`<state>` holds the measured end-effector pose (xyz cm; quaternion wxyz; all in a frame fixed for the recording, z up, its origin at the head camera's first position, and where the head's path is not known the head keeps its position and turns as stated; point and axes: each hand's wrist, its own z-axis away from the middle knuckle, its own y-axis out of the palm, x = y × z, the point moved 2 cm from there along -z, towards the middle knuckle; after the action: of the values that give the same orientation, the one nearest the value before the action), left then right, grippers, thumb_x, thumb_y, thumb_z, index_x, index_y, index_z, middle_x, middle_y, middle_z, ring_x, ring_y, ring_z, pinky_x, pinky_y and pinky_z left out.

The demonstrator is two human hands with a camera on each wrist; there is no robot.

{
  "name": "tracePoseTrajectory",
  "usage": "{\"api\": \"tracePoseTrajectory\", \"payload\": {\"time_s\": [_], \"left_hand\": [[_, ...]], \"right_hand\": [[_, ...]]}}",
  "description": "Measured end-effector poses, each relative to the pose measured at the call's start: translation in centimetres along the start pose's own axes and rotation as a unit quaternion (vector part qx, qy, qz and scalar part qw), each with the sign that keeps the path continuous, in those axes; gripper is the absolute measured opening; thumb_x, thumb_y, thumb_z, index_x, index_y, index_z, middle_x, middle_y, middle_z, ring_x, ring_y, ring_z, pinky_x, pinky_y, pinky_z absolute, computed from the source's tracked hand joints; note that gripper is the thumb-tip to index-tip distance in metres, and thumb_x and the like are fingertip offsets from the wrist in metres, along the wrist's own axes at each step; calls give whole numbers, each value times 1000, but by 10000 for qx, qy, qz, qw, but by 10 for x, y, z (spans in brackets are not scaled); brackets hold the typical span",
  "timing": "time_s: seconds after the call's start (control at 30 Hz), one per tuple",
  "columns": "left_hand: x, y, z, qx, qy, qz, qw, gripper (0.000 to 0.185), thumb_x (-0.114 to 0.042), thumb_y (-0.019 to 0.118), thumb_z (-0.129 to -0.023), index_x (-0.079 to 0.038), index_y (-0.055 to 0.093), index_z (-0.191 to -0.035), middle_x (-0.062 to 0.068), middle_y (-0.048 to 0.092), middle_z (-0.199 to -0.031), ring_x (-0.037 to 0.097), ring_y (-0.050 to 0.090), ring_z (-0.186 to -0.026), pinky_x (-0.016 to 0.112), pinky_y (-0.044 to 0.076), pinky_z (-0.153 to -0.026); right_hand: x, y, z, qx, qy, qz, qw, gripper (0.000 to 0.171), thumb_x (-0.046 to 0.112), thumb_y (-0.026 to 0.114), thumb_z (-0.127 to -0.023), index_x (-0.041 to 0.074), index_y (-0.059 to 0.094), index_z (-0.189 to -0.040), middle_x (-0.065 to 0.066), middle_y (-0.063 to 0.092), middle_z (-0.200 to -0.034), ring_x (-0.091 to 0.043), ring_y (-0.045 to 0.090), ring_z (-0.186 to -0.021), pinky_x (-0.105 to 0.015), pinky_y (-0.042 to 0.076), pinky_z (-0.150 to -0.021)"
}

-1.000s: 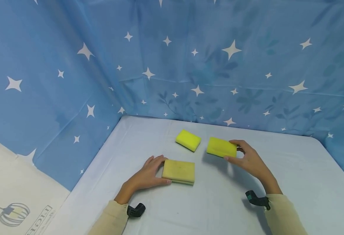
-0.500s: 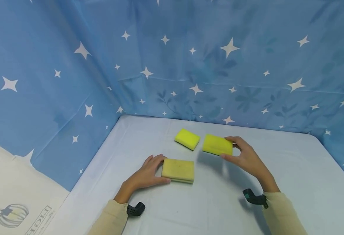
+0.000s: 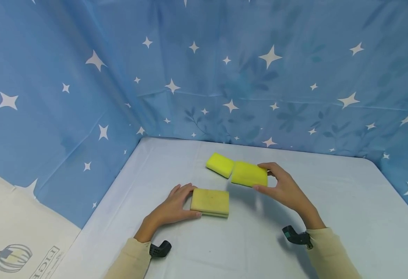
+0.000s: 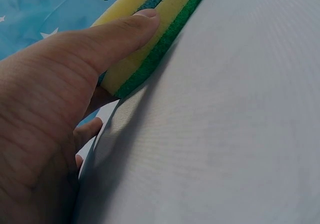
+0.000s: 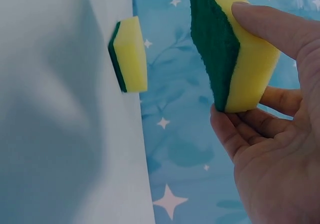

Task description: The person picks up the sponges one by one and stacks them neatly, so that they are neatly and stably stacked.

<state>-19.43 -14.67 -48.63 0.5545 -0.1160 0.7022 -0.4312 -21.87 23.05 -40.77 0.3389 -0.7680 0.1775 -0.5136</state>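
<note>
While a rectangular stack of two foam sponges (image 3: 209, 202) is pinched at its left end by the left hand (image 3: 170, 209), a yellow sponge (image 3: 247, 173) with coarse green backing is clamped by the right hand (image 3: 287, 190), raised beyond the stack, rightward. Beyond the stack, another block-shaped sponge (image 3: 219, 164) is supported by pale cloth (image 3: 232, 248).

The left sleeve (image 3: 129, 259) and right sleeve (image 3: 333, 254) are cream. The left wrist camera (image 3: 160, 249) is black, the right wrist camera (image 3: 296, 236) black and green.
</note>
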Motion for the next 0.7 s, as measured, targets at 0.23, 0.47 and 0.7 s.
{"api": "tracePoseTrajectory", "payload": {"time_s": [0.23,0.47,0.7], "left_hand": [[-1,-1,1,9,-5,28,10000,86,-59,83,-88,-17,49,-155,8,44,-165,30,24,-161,51,5,-132],[-2,-2,0,-21,64,-1,10000,85,-58,83,-88,-16,50,-154,7,46,-163,30,26,-160,50,4,-132],[-1,-2,1,13,60,-2,10000,85,-58,83,-89,-16,50,-154,7,46,-163,30,26,-160,50,4,-132]], "right_hand": [[9,10,0,122,-54,-59,9999,71,35,88,-93,5,55,-149,-11,60,-143,-31,58,-119,-63,53,-99],[15,20,-2,164,-240,-94,9995,72,35,90,-90,6,57,-147,-8,60,-141,-29,59,-118,-62,54,-102],[22,29,-2,239,-413,-149,9988,72,36,91,-89,8,57,-147,-5,60,-141,-26,60,-118,-60,55,-101]]}}
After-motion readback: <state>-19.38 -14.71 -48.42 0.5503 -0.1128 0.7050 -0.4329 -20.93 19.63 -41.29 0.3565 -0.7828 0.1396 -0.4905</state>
